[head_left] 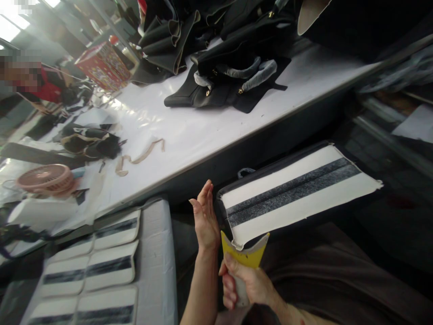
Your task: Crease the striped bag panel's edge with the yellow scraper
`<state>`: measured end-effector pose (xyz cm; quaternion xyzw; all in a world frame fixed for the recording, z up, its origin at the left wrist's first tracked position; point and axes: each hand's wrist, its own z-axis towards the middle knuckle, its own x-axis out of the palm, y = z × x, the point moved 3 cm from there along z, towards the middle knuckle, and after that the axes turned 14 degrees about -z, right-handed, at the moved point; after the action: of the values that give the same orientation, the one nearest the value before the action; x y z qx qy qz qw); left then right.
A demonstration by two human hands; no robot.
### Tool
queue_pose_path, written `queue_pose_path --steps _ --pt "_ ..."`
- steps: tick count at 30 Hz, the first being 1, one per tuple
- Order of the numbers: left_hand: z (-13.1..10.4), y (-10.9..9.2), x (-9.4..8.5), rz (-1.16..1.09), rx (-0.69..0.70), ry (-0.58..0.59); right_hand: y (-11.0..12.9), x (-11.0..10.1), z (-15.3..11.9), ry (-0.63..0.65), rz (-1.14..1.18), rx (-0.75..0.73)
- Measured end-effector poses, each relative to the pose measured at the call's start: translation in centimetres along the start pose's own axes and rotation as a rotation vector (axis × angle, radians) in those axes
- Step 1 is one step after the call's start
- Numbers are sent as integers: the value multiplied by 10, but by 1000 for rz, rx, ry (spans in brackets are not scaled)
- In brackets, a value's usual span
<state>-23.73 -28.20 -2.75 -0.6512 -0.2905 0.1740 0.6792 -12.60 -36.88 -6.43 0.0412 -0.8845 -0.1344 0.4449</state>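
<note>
My right hand [246, 282] is closed round the pale handle of a yellow scraper [246, 257] with a curved-in edge. The scraper is at the near left corner of a white rectangular panel [291, 210] with a dark speckled stripe along its middle. This panel lies on a dark, bag-like piece. My left hand [205, 221] is upright with fingers stretched out, beside the left end of the dark piece. I cannot tell whether its palm presses on it.
Several smaller striped panels [111, 266] lie in rows on a covered surface at left. Across the white table [182, 135] are a black bag [233, 81] with wrapped handles, a pink fan [45, 178] and a red patterned box [101, 65]. Another person [50, 85] is at the far left.
</note>
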Motion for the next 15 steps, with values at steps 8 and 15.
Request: queue_pose_path --steps 8,15 --pt "-4 -15 20 292 57 195 1 4 0 7 9 9" --pt "-6 -10 21 317 93 184 -5 6 3 -98 51 -71"
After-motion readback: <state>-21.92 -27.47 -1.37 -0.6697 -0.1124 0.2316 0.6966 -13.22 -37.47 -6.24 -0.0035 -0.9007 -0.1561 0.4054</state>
